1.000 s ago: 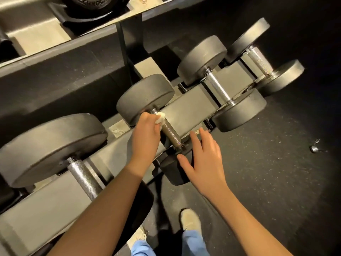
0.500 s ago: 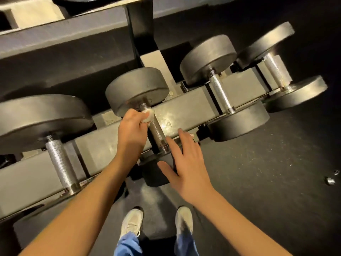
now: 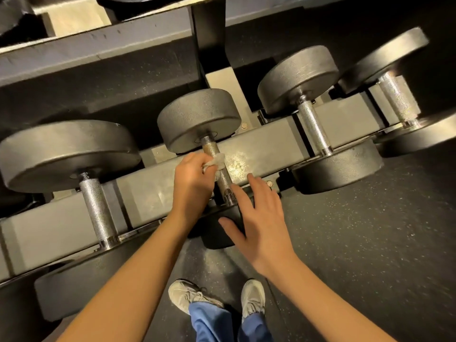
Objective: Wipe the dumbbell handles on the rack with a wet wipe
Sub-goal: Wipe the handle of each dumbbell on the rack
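Left hand (image 3: 193, 180): fingers (image 3: 197, 160) are curled round the wet wipe (image 3: 215, 162), which is pressed against the middle of the dumbbell handle (image 3: 209, 147).
Right hand (image 3: 261, 218): fingers (image 3: 256, 185) are spread straight and laid on that dumbbell's near head (image 3: 212, 239); nothing is gripped.
Change: the wet wipe has been drawn from the far end of the handle down to mid-length; the lower half is judged still unwiped.
Rack rail (image 3: 148, 187): one neighbouring handle (image 3: 95, 208) is held left of this handle and two to its right, none covered.
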Tool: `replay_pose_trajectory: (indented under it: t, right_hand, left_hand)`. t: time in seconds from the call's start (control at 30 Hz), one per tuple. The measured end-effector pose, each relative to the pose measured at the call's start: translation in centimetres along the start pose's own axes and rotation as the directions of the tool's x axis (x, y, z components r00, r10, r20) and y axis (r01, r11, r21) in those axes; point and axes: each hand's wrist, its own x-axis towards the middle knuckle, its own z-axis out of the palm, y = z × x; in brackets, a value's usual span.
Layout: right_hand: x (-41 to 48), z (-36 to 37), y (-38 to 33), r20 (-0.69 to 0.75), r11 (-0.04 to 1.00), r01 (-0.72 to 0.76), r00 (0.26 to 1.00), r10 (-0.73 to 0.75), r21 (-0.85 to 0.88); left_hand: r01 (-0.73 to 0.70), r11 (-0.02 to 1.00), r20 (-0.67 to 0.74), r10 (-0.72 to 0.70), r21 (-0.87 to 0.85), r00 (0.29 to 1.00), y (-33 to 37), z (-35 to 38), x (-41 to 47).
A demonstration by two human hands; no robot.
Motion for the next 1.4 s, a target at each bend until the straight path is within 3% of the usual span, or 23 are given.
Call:
replay_pose_trajectory:
  t: [0.13,0.23,0.43,0.67,0.8,0.87,0.93,1.03,1.17,1.23,1.33,1.4]
  right_hand:
    - [0.0,-0.1,0.2,0.016,1.000,0.012,1.000,-0.012,0.004]
    - [0.0,0.0,0.2,0.021,1.000,0.016,1.000,-0.016,-0.002]
    - [-0.1,-0.1,0.1,0.025,1.000,0.018,1.000,-0.018,0.007]
    - [-0.1,-0.1,0.3,0.021,1.000,0.024,0.999,-0.024,0.012]
    - [-0.1,0.0,0.3,0.015,1.000,0.018,1.000,-0.018,0.004]
    - [-0.1,0.0,0.3,0.010,1.000,0.022,1.000,-0.022,0.006]
    - [-0.1,0.0,0.3,0.005,1.000,0.027,1.000,-0.027,0.014]
    - [-0.1,0.1,0.3,0.003,0.999,0.034,0.999,-0.034,0.024]
    - [-0.1,0.2,0.4,-0.003,0.999,0.036,0.999,-0.036,0.031]
    - [0.0,0.2,0.4,-0.001,0.999,0.031,1.000,-0.031,0.028]
    - [-0.1,0.3,0.4,0.003,0.999,0.027,1.000,-0.027,0.027]
    - [0.0,0.2,0.4,0.007,1.000,0.017,1.000,-0.017,0.026]
  left_hand:
    - [0.227,0.969,-0.144,-0.239,-0.098,0.960,0.7,0.3,0.9]
    - [0.337,0.929,-0.123,-0.356,-0.154,0.926,1.4,0.5,1.0]
    - [0.442,0.871,0.120,-0.426,-0.213,0.897,1.3,-0.3,-2.1]
    - [0.461,0.823,-0.016,-0.494,-0.330,0.870,1.9,-0.2,2.2]
    - [0.529,0.832,0.123,-0.515,-0.164,0.848,1.3,-0.2,0.5]
    - [0.470,0.882,0.228,-0.460,0.010,0.858,0.9,-0.4,-1.6]
    - [0.406,0.913,0.262,-0.402,0.039,0.878,0.9,-0.8,-2.5]
    - [0.440,0.898,0.158,-0.433,-0.010,0.888,1.1,-0.7,-0.6]
    - [0.530,0.826,0.033,-0.534,-0.192,0.845,0.3,0.5,2.1]
    - [0.496,0.864,0.023,-0.496,-0.088,0.868,0.4,0.4,1.2]
    - [0.330,0.939,0.167,-0.343,0.101,0.925,0.1,-0.1,-0.7]
    - [0.260,0.956,0.282,-0.288,0.132,0.915,0.0,-0.4,-1.2]
